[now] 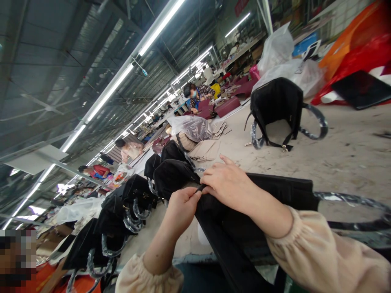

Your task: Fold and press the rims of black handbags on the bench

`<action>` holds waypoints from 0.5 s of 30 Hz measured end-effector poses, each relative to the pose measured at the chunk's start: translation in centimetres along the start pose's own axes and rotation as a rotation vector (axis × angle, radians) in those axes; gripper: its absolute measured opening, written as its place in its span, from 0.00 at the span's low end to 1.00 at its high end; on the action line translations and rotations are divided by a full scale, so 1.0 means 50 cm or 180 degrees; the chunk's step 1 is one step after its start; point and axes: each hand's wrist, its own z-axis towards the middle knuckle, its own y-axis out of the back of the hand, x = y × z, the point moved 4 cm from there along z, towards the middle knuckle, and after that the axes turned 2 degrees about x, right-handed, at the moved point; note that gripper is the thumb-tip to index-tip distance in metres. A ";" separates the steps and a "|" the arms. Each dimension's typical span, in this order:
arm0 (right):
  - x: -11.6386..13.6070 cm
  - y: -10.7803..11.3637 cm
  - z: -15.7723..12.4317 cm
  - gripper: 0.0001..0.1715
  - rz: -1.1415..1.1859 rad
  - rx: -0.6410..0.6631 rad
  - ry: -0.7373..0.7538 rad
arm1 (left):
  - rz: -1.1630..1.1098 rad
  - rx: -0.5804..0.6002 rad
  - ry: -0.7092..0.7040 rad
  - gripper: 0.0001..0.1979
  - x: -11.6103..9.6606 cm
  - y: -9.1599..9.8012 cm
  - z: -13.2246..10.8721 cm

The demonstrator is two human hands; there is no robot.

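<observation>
A black handbag (282,188) lies across the near edge of the table in front of me, with a clear-plastic-wrapped handle sticking out to the right. My left hand (182,206) is closed, its thumb and fingers pinching the bag's black edge. Right beside it my right hand (229,183) grips the same edge with bent fingers, one finger raised. What exactly lies between the fingertips is partly hidden. A wide black panel (227,248) hangs from the bag toward my lap. Just past my hands sits another black bag (171,177).
Another black bag (276,103) stands open farther back on the table (345,158). Several finished-looking black bags (134,195) line the left side. Beige flat pieces (205,150) and a clear plastic bag (194,127) lie ahead. A person (200,95) works beyond.
</observation>
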 end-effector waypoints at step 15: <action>0.017 -0.019 0.008 0.07 -0.0064 -0.0196 0.0064 | 0.1642 -0.0003 0.0141 0.25 -0.031 0.044 -0.053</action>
